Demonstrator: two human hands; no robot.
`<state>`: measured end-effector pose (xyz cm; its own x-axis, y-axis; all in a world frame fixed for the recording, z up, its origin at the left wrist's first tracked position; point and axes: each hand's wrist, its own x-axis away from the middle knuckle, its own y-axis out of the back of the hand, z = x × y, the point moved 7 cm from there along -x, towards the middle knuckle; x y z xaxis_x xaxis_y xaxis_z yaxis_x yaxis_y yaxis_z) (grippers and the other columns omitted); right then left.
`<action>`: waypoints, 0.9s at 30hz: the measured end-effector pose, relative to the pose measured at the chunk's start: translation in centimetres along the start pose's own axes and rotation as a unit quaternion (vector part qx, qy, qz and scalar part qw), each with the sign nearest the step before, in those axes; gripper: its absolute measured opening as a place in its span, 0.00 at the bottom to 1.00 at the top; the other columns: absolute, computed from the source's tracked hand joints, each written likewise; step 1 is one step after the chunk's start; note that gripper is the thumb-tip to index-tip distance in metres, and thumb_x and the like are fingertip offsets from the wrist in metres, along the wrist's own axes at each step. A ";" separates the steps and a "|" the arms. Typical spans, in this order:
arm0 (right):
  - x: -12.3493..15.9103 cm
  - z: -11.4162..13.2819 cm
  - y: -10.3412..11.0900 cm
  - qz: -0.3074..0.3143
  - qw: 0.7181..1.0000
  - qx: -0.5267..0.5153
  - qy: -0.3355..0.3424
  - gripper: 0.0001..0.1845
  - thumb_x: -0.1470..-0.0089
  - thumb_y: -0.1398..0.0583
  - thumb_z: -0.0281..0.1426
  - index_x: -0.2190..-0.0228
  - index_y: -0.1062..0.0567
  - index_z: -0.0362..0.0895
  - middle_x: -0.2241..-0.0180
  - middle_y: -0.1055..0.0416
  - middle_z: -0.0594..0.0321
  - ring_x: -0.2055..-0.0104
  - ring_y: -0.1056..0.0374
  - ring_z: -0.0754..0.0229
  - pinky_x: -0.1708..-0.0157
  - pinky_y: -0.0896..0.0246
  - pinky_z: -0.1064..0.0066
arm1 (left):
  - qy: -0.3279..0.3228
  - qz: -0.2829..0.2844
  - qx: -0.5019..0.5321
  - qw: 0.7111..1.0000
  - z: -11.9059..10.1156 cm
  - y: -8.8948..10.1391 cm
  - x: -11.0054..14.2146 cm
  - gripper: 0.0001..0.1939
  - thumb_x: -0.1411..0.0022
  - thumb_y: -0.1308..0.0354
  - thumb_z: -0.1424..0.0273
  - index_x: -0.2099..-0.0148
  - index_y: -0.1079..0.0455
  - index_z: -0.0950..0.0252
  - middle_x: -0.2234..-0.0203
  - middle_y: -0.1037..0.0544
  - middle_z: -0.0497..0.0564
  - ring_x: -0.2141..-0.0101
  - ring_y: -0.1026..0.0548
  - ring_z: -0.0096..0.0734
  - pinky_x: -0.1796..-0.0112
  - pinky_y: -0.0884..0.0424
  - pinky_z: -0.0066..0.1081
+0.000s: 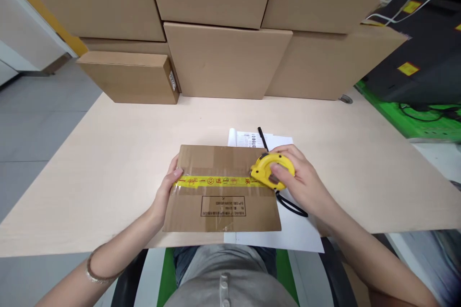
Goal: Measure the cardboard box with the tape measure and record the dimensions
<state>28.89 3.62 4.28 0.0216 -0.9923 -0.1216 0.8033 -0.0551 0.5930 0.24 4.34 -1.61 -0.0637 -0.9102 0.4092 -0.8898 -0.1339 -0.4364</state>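
- Foreground: the wearer's grey shirt [201, 283], below the front edge of a pale tabletop [118, 153].
- Left hand [165, 194]: clamped on the left edge of a flat cardboard carton [223, 158], thumb over the top face; a bracelet [94, 273] encircles the forearm.
- Carton: near the table's front edge, between the two hands, partly over white papers [295, 237]; printed yellow tape [216, 181] crosses its upper face, with a framed text panel [223, 206] nearer the wearer.
- Right hand [304, 180]: closed around a yellow tape measure [264, 168], which lies over the carton's right side at the end of the tape; a black strap [293, 208] hangs from it.
- Beyond the carton: a black pen [262, 138] on the papers.
- Background: a shallow box [140, 79] at left, before a wall of stacked cardboard boxes [228, 62].
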 end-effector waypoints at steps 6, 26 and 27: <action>-0.4 4.1 -2.2 0.020 0.962 0.235 0.134 0.32 0.35 0.52 0.59 0.71 0.28 0.46 0.63 0.28 0.50 0.58 0.32 0.44 0.58 0.37 0.50 | 0.005 -0.008 -0.012 1.000 0.4 0.0 -0.4 0.37 0.52 0.28 0.55 0.40 0.28 0.60 0.59 0.15 0.55 0.58 0.17 0.57 0.63 0.22 0.42; -9.3 -13.3 -0.9 0.069 0.995 0.028 -0.063 0.31 0.35 0.52 0.61 0.73 0.33 0.49 0.78 0.31 0.63 0.76 0.35 0.59 0.74 0.41 0.66 | 0.006 0.015 -0.056 0.998 0.8 0.8 -0.9 0.38 0.45 0.33 0.53 0.34 0.33 0.58 0.48 0.19 0.55 0.50 0.20 0.58 0.55 0.21 0.45; -9.9 -13.8 -0.7 0.056 0.996 -0.006 -0.065 0.32 0.36 0.53 0.63 0.72 0.33 0.49 0.80 0.34 0.65 0.79 0.39 0.61 0.77 0.43 0.67 | 0.007 0.015 -0.055 0.998 0.8 0.9 -0.9 0.38 0.45 0.34 0.53 0.34 0.33 0.57 0.48 0.19 0.55 0.50 0.20 0.58 0.55 0.21 0.45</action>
<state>36.30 15.05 -5.94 0.0347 -0.9982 0.0496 0.8068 0.0572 0.5881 -0.11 4.76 -3.05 -0.0974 -0.9072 0.4094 -0.9318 -0.0614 -0.3578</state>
